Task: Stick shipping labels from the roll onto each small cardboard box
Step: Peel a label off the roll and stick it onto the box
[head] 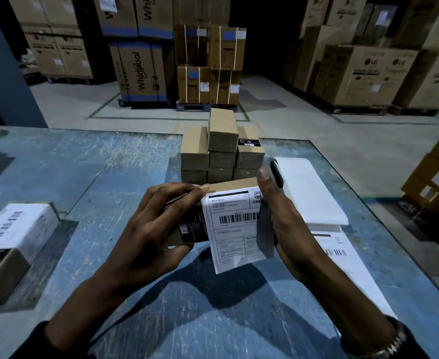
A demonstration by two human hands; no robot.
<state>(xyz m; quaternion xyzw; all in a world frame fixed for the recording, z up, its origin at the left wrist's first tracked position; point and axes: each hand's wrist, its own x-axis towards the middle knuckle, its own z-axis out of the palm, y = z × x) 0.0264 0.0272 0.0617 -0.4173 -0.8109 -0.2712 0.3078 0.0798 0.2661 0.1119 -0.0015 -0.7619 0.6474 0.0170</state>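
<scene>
Left hand [145, 229] gripped a small box [187, 229] over the table [83, 177]; right hand [278, 216] fingers flat, pressing the label [234, 224] on.

Dim warehouse light, hard shadows on table [83, 172], bowed edges, slight blur
</scene>
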